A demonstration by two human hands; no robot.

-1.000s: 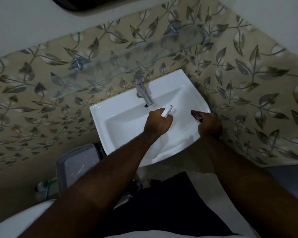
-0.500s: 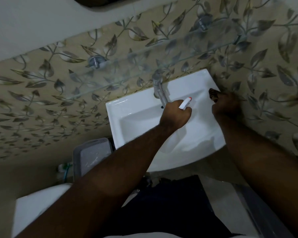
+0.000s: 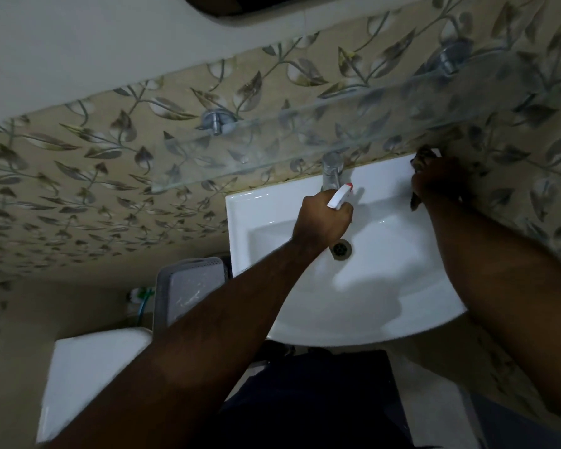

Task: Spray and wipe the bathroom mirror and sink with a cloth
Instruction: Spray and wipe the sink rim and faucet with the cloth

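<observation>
At about 8 o'clock from the sink, a grey lidded bin (image 3: 188,293) is standing on the floor beside a white toilet cistern (image 3: 94,377), both untouched. Above, a glass shelf (image 3: 272,157) is running along the leaf-patterned tiles, and only a dark sliver of the mirror (image 3: 221,3) is showing at 12 o'clock. The person's left hand (image 3: 321,218) is hovering over the white sink (image 3: 386,286), just above the drain (image 3: 341,248), fingers closed around a white spray bottle (image 3: 339,196) whose red-tipped nozzle is pointing toward 1 o'clock, close to the chrome tap (image 3: 331,171). It has barely shifted over the last second. The right hand (image 3: 434,183) is bunched around a dark cloth (image 3: 423,157); it has been travelling from the sink's right rim, near 3 o'clock, up to the back corner at about 1 o'clock, where it is now pressing against the ledge by the wall. That suggests the sink's rim is being wiped in a sweep toward the tap, while the basin and the mirror probably remain to be done
</observation>
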